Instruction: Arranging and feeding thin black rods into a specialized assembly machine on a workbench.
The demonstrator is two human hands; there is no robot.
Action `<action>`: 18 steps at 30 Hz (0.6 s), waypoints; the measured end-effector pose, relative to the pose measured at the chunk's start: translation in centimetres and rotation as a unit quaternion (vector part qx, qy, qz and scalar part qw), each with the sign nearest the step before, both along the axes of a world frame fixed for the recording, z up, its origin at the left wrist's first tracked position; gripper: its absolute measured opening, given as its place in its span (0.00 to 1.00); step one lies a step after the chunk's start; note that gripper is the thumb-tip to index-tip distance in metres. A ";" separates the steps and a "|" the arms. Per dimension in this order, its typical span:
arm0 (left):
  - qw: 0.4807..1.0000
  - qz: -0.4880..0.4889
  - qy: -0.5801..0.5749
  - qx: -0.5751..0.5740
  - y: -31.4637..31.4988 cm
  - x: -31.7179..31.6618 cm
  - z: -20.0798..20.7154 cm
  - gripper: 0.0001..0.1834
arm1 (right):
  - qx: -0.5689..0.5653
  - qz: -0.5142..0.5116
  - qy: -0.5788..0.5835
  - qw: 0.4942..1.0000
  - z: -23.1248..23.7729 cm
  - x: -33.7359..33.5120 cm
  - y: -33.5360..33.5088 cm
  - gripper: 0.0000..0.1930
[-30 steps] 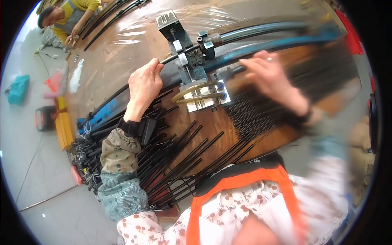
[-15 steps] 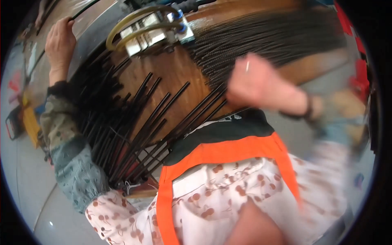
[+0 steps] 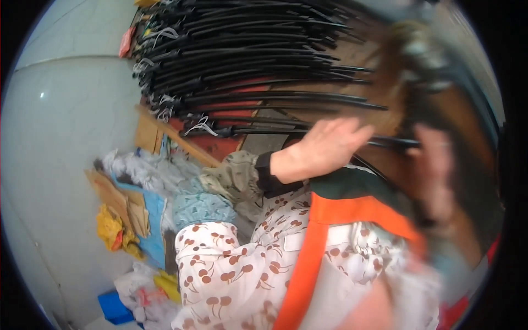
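Several long black rods point(image 3: 247, 58) lie side by side, with white cord loops at their left ends. The nearest black rod point(image 3: 264, 131) runs from its white loop to the right, passing under my left hand point(image 3: 330, 147). That hand lies across it with fingers stretched out to the right. My right hand point(image 3: 437, 165) is by the right end of this rod, smeared by motion, so I cannot see whether its fingers hold it.
The rods rest over a brown wooden worktop point(image 3: 335, 85) and a red surface point(image 3: 214, 146). A blurred machine point(image 3: 426, 55) stands at the far right. Plastic bags point(image 3: 146, 170), flattened cardboard point(image 3: 118, 201) and a yellow bag point(image 3: 113, 228) lie on the left.
The view has swung left toward the looped rod ends. My left hand has left the thin dark rod at the upper left and come onto a black rod; my right hand is near that rod's end.
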State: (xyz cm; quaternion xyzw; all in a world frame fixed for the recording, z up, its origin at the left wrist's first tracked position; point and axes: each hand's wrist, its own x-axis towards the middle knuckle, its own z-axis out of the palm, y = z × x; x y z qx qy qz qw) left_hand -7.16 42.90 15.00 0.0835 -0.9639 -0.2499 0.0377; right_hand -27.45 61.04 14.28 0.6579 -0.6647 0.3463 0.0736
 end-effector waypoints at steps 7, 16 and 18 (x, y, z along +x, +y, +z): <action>0.978 -0.129 0.027 -0.160 -2.9 -12.0 5.1 0.18 | 0.009 -0.229 -0.183 0.956 -2.7 -9.3 8.7 0.07; 0.931 -0.256 0.148 -0.214 -4.8 -22.0 8.0 0.21 | -0.176 -0.318 0.039 0.931 -2.5 -12.6 9.5 0.16; 0.919 -0.256 0.157 -0.254 -6.2 -23.0 8.6 0.23 | -0.183 -0.366 0.067 0.910 -3.2 -13.6 9.6 0.21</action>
